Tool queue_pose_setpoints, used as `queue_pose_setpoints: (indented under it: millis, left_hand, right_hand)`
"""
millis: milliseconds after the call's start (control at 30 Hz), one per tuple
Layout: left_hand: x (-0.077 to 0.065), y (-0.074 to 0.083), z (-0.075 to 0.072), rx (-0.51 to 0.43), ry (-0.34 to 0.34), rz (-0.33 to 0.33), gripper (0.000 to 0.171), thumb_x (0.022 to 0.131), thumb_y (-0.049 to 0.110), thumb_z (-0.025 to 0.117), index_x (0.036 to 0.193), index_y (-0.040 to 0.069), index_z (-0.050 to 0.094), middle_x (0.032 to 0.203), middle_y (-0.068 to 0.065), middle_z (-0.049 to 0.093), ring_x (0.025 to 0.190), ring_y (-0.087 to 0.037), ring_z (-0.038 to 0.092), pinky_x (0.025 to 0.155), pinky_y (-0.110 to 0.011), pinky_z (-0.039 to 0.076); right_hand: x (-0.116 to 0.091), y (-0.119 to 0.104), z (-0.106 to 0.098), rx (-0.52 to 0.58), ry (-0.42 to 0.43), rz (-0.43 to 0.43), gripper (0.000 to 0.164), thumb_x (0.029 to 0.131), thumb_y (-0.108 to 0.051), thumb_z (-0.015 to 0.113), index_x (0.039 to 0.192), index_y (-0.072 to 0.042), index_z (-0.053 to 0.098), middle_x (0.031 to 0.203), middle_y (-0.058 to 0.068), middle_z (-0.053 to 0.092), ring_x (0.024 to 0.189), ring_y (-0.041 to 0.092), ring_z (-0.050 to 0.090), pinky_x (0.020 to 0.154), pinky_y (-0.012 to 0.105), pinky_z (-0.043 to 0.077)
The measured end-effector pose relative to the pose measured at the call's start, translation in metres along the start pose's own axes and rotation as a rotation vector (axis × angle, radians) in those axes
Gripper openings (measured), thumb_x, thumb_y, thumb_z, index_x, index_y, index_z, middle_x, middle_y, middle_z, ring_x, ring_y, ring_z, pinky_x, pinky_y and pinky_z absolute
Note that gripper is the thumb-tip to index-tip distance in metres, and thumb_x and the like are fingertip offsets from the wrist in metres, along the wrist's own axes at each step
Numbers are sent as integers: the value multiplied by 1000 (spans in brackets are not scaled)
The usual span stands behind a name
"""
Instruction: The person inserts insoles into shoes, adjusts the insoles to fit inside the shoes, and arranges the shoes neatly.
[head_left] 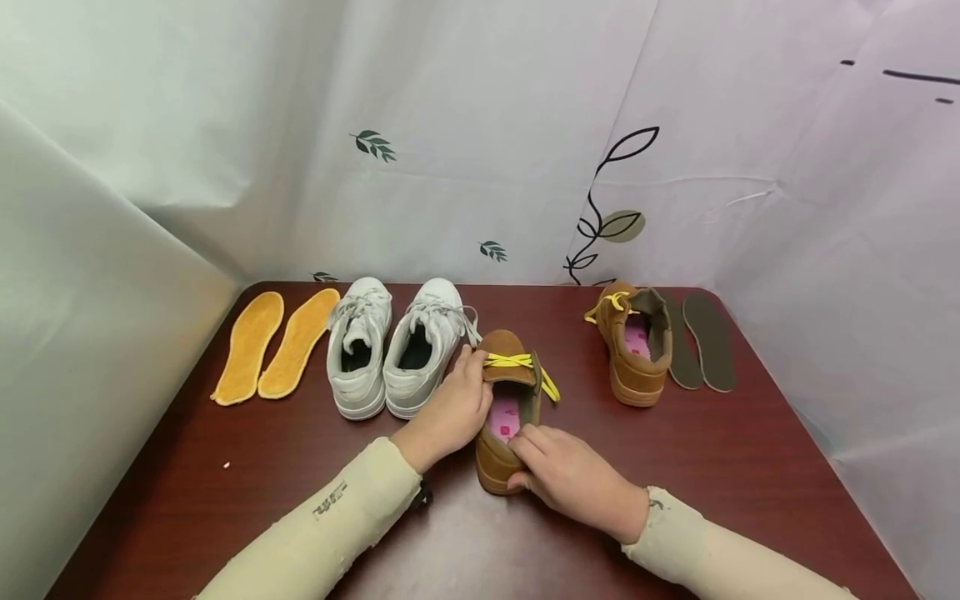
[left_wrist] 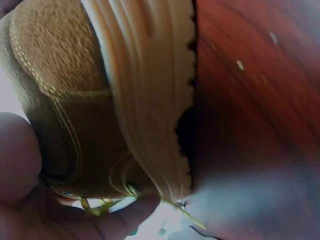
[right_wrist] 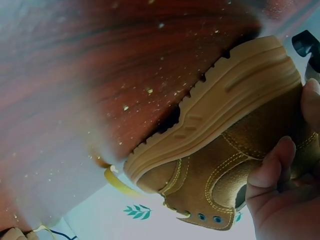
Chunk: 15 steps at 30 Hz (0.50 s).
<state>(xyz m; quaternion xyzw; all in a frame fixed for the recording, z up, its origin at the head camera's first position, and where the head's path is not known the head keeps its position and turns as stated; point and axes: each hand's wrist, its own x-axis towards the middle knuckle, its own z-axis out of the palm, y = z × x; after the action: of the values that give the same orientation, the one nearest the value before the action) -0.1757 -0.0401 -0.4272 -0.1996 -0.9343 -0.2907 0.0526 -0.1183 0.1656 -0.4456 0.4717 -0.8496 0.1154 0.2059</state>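
A brown shoe (head_left: 495,468) with a tan sole stands at the front middle of the table, its toe pointing away from me. My left hand (head_left: 455,408) grips its left side near the lace area, and the left wrist view shows a finger (left_wrist: 115,220) wrapped along the side. My right hand (head_left: 573,477) pinches the heel collar, fingers at the rim and thumb outside at the back. Inside the shoe lies a pink patterned insole (head_left: 504,417). Yellow laces (head_left: 508,361) cross over the tongue, one end hanging to the right.
Left of the shoe stand two white sneakers (head_left: 358,390), with two orange-yellow insoles (head_left: 251,346) beyond them. At the right is the matching brown shoe (head_left: 637,383), a pink insole inside, beside two dark grey insoles (head_left: 712,342). Pale curtains (head_left: 480,150) surround the reddish table (head_left: 712,467).
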Motion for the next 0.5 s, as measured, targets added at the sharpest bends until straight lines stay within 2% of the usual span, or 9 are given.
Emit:
queue_pose_setpoints:
  millis: [100, 233, 500]
  left_hand:
    - [-1, -3, 0, 2, -18, 27, 49, 101, 13, 44, 144, -8, 34, 145, -39, 49, 134, -43, 51, 108, -56, 50]
    - [-3, -7, -1, -4, -12, 48, 47, 101, 12, 44, 143, -4, 32, 131, -30, 62, 113, -35, 66, 95, -54, 57]
    - [-7, -10, 5, 22, 26, 76, 46, 100, 11, 49, 141, -3, 33, 122, -27, 67, 93, -32, 71, 77, -52, 61]
  right_hand:
    - [1, -1, 0, 1, 1, 6, 35, 84, -40, 75, 98, -12, 60, 84, -5, 53, 72, 11, 52, 64, 30, 53]
    - [2, -1, -1, -4, -12, 24, 35, 84, -40, 75, 98, -12, 60, 83, -5, 53, 71, 10, 51, 63, 30, 53]
    - [2, -2, -5, -14, -50, 45, 35, 84, -41, 76, 98, -14, 59, 83, -6, 52, 71, 9, 51, 62, 29, 53]
